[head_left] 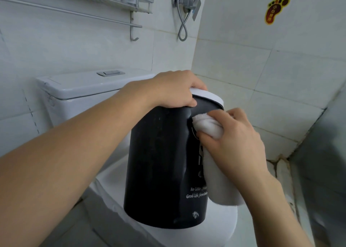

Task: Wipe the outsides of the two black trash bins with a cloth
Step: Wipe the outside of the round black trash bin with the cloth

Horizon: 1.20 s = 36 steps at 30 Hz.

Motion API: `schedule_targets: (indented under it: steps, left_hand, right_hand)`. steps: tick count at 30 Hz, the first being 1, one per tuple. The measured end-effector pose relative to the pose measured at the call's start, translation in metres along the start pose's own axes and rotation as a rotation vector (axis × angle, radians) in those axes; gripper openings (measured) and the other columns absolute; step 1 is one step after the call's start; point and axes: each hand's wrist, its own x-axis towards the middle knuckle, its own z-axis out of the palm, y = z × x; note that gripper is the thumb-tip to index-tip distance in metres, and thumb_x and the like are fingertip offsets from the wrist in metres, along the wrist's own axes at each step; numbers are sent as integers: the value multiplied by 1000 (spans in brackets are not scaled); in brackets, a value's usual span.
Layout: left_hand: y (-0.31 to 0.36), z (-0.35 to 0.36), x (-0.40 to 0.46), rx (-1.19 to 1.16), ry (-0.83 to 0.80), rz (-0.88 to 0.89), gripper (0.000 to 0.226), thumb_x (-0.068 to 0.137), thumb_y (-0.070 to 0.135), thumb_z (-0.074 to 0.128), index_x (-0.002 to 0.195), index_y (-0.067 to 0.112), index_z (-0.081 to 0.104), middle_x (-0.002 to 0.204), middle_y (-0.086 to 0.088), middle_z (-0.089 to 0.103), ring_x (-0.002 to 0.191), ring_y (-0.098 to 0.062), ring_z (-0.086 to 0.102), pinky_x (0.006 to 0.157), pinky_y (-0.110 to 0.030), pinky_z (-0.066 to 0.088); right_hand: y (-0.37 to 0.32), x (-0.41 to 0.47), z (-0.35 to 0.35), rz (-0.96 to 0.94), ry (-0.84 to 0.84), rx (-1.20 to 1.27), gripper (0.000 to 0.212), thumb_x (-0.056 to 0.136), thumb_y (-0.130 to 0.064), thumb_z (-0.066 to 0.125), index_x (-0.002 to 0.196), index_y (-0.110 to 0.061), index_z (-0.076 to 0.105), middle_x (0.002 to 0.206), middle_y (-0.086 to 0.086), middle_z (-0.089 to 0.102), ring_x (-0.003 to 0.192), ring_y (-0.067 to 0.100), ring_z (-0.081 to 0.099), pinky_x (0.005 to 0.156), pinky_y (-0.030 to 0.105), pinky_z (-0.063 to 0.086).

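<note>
From the head view, you are in the middle of wiping the first bin. Your left hand (174, 89) has its grip curled over the white ring at the rim of the tall black plastic trash bin with white lettering (159, 162), fingers over the top edge and thumb on the outer wall, holding it tilted above the closed lid of the white ceramic toilet (78, 89). Whether the bin's base rests on that lid or hangs just clear of it, you cannot tell from here. Your right hand (232, 134) has its grip closed round the bunched white cloth (207, 126), pressing the wad against the upper right side of the bin, just below the rim; the loose tail of the cloth hangs down along the bin wall.

A pale smear shows near the bin's base and the left face looks streaky, so the job on this bin seems only part done. The second bin is not in view.

Next, you likely need to draw the cloth down the wall with steady pressure while your left hand braces and turns the bin to bring unwiped sides round.
</note>
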Motion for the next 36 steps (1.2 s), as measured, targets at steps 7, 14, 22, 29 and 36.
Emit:
schedule_targets:
  steps: [7, 14, 22, 29, 36]
  left_hand:
    - [-1, 1, -1, -34, -3, 9, 32, 88, 21, 63, 110, 44, 66, 92, 17, 65, 93, -14, 58, 81, -34, 45]
    - [-1, -2, 0, -11, -1, -23, 40, 90, 21, 63, 122, 46, 62, 114, 14, 65, 108, -18, 57, 96, -39, 45]
    - [-3, 0, 3, -77, -19, -8, 34, 86, 16, 62, 97, 49, 66, 87, 16, 66, 94, -18, 61, 85, -39, 48]
    - [-4, 1, 6, -40, -4, -27, 39, 90, 19, 62, 118, 46, 65, 109, 15, 67, 105, -18, 59, 96, -41, 47]
    - [-2, 4, 11, -35, 6, -9, 31, 85, 23, 66, 108, 44, 68, 95, 15, 68, 95, -16, 61, 90, -42, 49]
  right_hand:
    - [-7, 11, -1, -23, 39, 17, 24, 85, -45, 60, 108, -40, 57, 106, -7, 46, 76, 27, 54, 61, 33, 41]
    - [-2, -12, 2, -42, -60, -17, 27, 83, -45, 62, 109, -43, 56, 111, -12, 46, 83, 24, 56, 62, 32, 40]
    - [-9, 20, 1, -34, 22, 15, 25, 85, -45, 59, 110, -40, 57, 103, -6, 45, 77, 27, 56, 60, 34, 41]
    - [0, -16, 2, -42, -93, -3, 26, 83, -45, 61, 109, -43, 56, 108, -13, 45, 82, 22, 55, 62, 31, 39]
    - [-1, 21, 1, 8, 8, 65, 25, 86, -48, 58, 110, -41, 58, 106, -6, 46, 80, 26, 56, 64, 34, 42]
